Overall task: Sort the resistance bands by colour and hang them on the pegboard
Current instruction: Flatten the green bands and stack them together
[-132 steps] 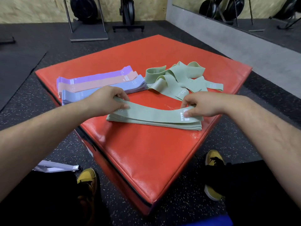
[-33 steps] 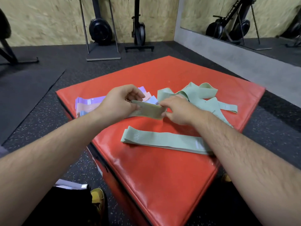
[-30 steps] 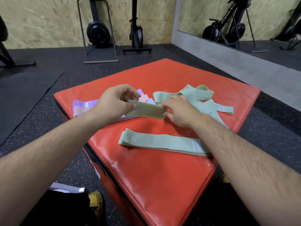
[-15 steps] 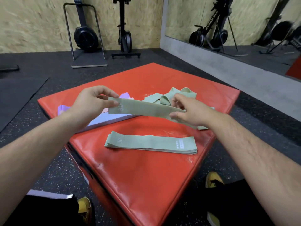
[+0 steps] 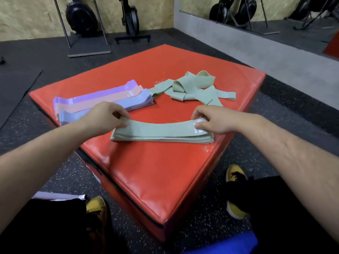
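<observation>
Your left hand pinches one end of the top green band. Your right hand pinches the other end. The band lies on the green stack, whose right end is near the edge of the red mat. Bare mat shows in front of the stack and behind it. The loose green pile and the purple, pink and blue bands lie farther back.

Gym interior, as you see it: speckled black rubber flooring, a red vinyl-padded box serving as your bench, a flywheel machine against a chipboard wall, a wall mirror reflecting further equipment, and coloured resistance bands.
</observation>
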The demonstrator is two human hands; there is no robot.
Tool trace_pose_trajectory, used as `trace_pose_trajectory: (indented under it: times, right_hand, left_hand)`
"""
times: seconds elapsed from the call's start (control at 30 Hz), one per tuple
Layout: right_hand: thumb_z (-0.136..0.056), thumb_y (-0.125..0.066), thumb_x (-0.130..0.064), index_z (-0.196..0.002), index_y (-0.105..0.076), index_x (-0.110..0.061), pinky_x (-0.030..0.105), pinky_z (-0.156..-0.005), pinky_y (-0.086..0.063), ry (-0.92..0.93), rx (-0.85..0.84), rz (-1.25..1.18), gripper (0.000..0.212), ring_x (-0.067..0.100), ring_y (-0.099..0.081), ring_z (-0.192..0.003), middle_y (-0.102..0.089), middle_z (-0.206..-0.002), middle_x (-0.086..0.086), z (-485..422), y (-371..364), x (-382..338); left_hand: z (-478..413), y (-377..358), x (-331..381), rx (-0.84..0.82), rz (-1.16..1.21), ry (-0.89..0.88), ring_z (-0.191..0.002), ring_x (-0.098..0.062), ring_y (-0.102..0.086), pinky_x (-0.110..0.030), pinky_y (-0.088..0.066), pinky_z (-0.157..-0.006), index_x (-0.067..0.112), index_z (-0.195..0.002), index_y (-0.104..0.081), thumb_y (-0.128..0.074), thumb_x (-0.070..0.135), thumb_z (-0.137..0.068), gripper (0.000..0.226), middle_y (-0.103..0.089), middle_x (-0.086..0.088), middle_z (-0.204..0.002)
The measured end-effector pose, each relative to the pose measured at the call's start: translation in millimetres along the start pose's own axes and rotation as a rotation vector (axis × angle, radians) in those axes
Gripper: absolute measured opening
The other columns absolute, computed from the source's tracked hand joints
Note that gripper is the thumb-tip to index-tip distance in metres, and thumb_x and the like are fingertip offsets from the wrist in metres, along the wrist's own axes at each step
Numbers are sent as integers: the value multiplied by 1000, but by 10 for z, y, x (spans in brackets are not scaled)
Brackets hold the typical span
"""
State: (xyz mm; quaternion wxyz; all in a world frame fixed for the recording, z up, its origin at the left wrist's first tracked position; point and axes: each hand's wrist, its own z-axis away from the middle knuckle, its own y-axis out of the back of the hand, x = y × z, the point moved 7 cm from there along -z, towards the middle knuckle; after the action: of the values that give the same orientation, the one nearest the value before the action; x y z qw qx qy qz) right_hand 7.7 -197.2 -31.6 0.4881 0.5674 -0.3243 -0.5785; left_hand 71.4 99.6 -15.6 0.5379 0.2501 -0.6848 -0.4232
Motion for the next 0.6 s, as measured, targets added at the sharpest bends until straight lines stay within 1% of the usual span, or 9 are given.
trace_pose_trajectory:
  times: [0.07, 0.17, 0.2, 0.3, 0.37, 0.4, 0.5, 0.53, 0.6]
  right_hand:
    - [-94, -63, -31, -115, -59, -27, 29, -77, -42, 19, -19, 21, 22, 12, -55, -92, -59, -105, -9, -7, -58, -25]
    - [-97, -59, -29, -121, -60, -26, 31, -90, -44, 26, -56, 56, 25, 13, -55, -101, -55, -115, -7, 15, -93, -45]
    - [-98, -57, -28, -124, -60, -25, 31, -94, -45, 14, -56, 55, 26, 14, -56, -104, -55, -117, -7, 25, -74, -33]
    - [-102, -49, -22, -127, -59, -27, 31, -98, -45, -43, -20, 19, 28, 14, -55, -113, -57, -125, -8, 46, 43, 56]
    - [-102, -46, -20, -127, -59, -31, 31, -100, -45, -68, 2, -11, 30, 14, -56, -117, -59, -129, -8, 72, 111, 117]
    - [-102, -48, -21, -127, -59, -32, 31, -101, -45, -67, -1, -15, 30, 13, -56, -117, -60, -129, -9, 89, 121, 131]
    - [-94, -62, -33, -129, -58, -33, 33, -102, -46, -39, -36, -2, 34, 10, -56, -115, -61, -125, -12, 140, 60, 100]
    - [-90, -67, -39, -129, -58, -34, 35, -102, -47, -25, -41, 0, 40, 10, -56, -114, -61, -125, -12, 147, 22, 70]
    - [-80, -76, -44, -128, -56, -36, 36, -99, -48, 7, -46, 19, 53, 10, -57, -111, -60, -123, -13, 152, -60, -12]
  left_hand:
    - [1, -51, 16, -22, -53, -32, -67, -4, -56, -11, -40, -59, 22, -83, -73, -76, 5, -76, 19, -68, 6, -77]
    - [-4, -98, 36, -51, -123, -63, -71, -4, -57, -16, -40, -60, 20, -86, -72, -68, 3, -78, 20, -65, 9, -80]
    - [-17, -117, 51, -65, -156, -93, -75, -9, -58, -19, -42, -64, 21, -87, -71, -66, 2, -77, 21, -65, 6, -84]
    - [-73, -187, 113, -98, -260, -209, -98, -23, -56, -33, -44, -86, 25, -92, -68, -66, 4, -73, 29, -61, -2, -99]
    - [-71, -255, 195, -114, -238, -245, -105, -21, -54, -34, -43, -93, 26, -98, -67, -66, 18, -72, 27, -59, 2, -104]
    - [-47, -297, 278, -120, -197, -273, -107, -17, -54, -30, -41, -93, 26, -102, -66, -63, 27, -71, 31, -59, 4, -107]
    - [67, -561, 556, -215, -73, -395, -112, -7, -51, -18, -34, -96, 26, -119, -60, -63, 52, -70, 55, -56, 10, -117]
    - [95, -683, 623, -264, -71, -431, -114, -6, -49, -18, -34, -98, 30, -124, -56, -64, 58, -70, 62, -54, 11, -121]
    - [89, -901, 664, -333, -115, -459, -115, -6, -47, -26, -37, -101, 40, -129, -50, -62, 65, -68, 66, -51, 14, -123]
